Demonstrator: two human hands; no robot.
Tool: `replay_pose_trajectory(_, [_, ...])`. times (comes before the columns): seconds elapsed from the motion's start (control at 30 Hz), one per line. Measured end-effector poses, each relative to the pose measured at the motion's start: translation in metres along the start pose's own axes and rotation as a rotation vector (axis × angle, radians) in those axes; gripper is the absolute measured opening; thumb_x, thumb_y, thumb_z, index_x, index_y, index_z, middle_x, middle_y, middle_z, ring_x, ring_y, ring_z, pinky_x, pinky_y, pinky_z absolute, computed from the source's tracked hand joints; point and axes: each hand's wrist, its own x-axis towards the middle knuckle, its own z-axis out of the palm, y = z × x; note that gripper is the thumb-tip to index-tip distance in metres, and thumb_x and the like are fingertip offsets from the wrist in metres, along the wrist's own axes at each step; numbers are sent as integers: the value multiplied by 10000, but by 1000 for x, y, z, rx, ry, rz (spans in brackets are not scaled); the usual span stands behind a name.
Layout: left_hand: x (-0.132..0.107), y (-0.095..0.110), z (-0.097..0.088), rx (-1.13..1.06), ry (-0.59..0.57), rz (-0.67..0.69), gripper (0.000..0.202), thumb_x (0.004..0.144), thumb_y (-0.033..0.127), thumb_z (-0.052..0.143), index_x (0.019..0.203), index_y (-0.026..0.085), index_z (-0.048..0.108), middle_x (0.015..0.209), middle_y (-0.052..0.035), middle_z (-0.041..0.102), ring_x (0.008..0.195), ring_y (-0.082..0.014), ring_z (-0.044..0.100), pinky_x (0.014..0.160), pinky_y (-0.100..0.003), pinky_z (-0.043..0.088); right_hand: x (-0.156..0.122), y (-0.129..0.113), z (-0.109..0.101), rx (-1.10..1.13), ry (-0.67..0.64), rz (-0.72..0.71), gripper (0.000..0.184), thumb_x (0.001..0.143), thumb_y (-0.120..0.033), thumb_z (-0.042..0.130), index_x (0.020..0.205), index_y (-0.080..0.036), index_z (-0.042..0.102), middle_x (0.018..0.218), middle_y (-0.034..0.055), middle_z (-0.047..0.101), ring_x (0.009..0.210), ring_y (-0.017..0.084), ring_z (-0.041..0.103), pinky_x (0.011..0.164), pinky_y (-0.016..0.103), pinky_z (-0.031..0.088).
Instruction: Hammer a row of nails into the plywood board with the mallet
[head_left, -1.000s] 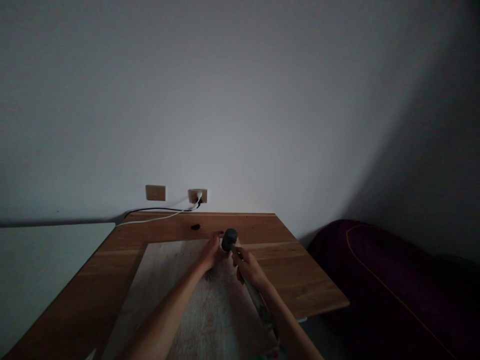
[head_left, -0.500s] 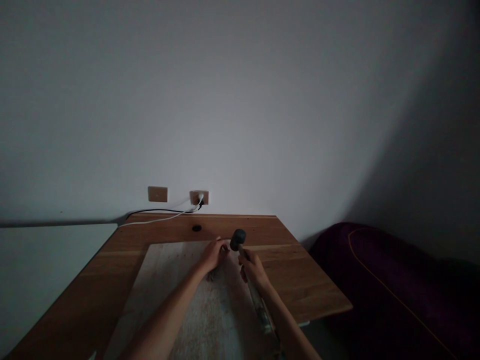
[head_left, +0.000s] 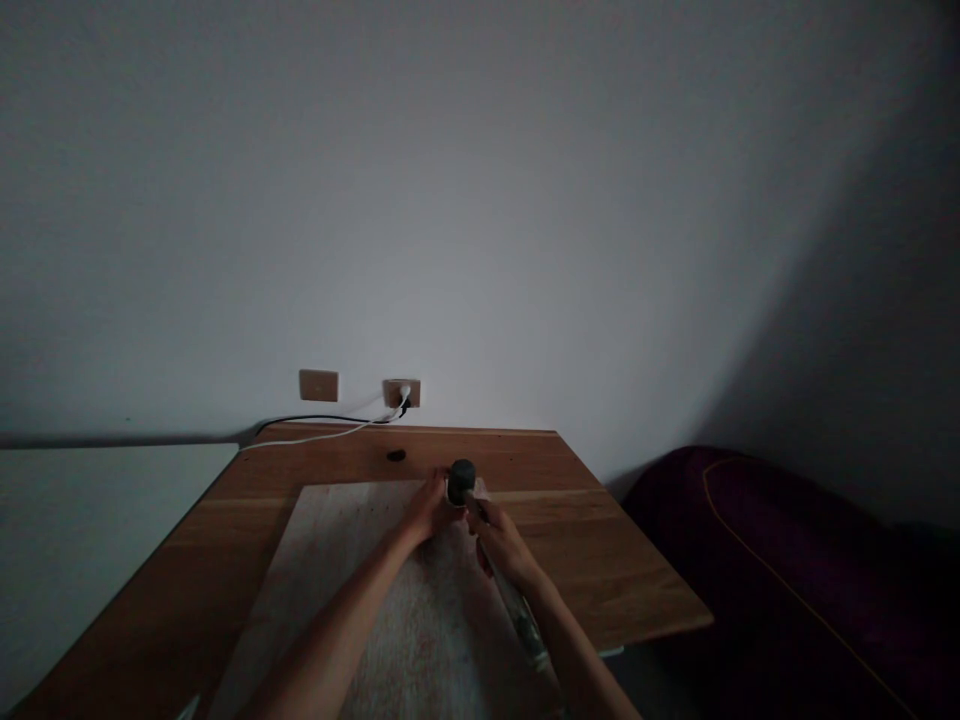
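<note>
the right hand [head_left: 504, 540] is closed around the handle of a hammer [head_left: 461, 477], low in the middle of the frame. the dark hammer head sits right beside the left hand [head_left: 429, 505], at the far edge of a pale board [head_left: 352, 580] that lies on the wooden worktop [head_left: 615, 570]. the left hand fingers [head_left: 437, 487] are curled and seem to pinch something small on the board, but it is too dark and tiny to tell what. this looks like the tapping step: one hand keeps the small thing in place, the other brings the hammer down. the next hit needs a short, careful swing that stays off the left fingers. no words or labels can be read anywhere
</note>
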Motion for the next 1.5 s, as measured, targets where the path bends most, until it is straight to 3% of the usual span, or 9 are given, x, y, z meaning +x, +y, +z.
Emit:
replay_pose_trajectory(0.1, [-2, 2, -2, 10, 2, 12, 518, 771, 232, 797, 1257, 166, 629, 1301, -134, 674, 1215, -303, 658, 1029, -386, 509, -2, 1, 2, -8, 26, 8, 516, 831, -693, 557, 1043, -223, 540, 718, -64, 576, 320, 80, 468, 299, 212, 326])
replay_pose_trajectory(0.27, [-3, 4, -5, 62, -27, 39, 75, 914, 248, 661, 914, 184, 700, 1076, -89, 674, 914, -225, 681, 857, -335, 518, -1, 9, -6, -20, 77, 21, 484, 817, -693, 529, 974, -235, 519, 599, -98, 504, 310, 80, 432, 312, 206, 310])
replay_pose_trajectory(0.4, [-2, 5, -7, 46, -37, 70, 105, 881, 140, 628, 814, 200, 682, 910, -49, 656, 892, -215, 664, 871, -320, 503, 0, 13, -11, -31, 75, 30, 467, 770, -693, 572, 868, -242, 499, 519, -105, 469, 289, 87, 407, 301, 209, 264])
replay_pose_trajectory(0.5, [-2, 3, -7, 24, -33, 77, 91, 865, 186, 678, 950, 199, 708, 1016, -70, 691, 961, -234, 677, 920, -348, 516, 0, 9, -12, -25, 78, 27, 453, 810, -685, 555, 884, -242, 502, 482, -117, 436, 289, 96, 404, 307, 207, 268])
replay_pose_trajectory(0.7, [-1, 1, -2, -15, 8, 43, 609, 715, 285, 854, 1263, 162, 618, 1276, -140, 664, 1142, -301, 668, 989, -403, 533, -4, -4, -5, 12, 30, 4, 497, 841, -707, 582, 964, -226, 545, 650, -77, 553, 321, 66, 431, 316, 198, 320])
replay_pose_trajectory(0.9, [-3, 6, -3, 30, 2, 25, 547, 740, 170, 803, 1262, 176, 641, 1273, -127, 667, 1174, -295, 660, 998, -374, 513, -10, 1, 3, 14, 46, 1, 556, 825, -712, 593, 1071, -214, 571, 749, -53, 586, 332, 67, 462, 292, 204, 327])
replay_pose_trajectory(1.1, [-4, 7, -6, 64, -16, 48, 57, 854, 131, 668, 856, 186, 682, 1049, -75, 677, 989, -229, 665, 902, -325, 498, -7, 13, -8, 7, 102, 26, 524, 779, -725, 582, 938, -228, 529, 638, -80, 531, 317, 73, 438, 296, 210, 338])
replay_pose_trajectory(1.27, [-2, 5, -6, 47, -38, 52, 105, 839, 111, 667, 910, 181, 698, 1025, -62, 690, 951, -215, 668, 882, -316, 498, -9, 11, -8, 18, 102, 18, 530, 784, -743, 599, 923, -237, 529, 596, -87, 527, 332, 79, 455, 312, 197, 336])
replay_pose_trajectory(1.5, [0, 2, -1, -52, 39, 56, 618, 659, 149, 851, 1240, 145, 642, 1263, -147, 680, 1198, -317, 649, 1032, -407, 510, -10, -2, 3, 51, 23, -19, 549, 849, -680, 601, 1128, -208, 587, 727, -61, 594, 329, 78, 467, 293, 203, 328])
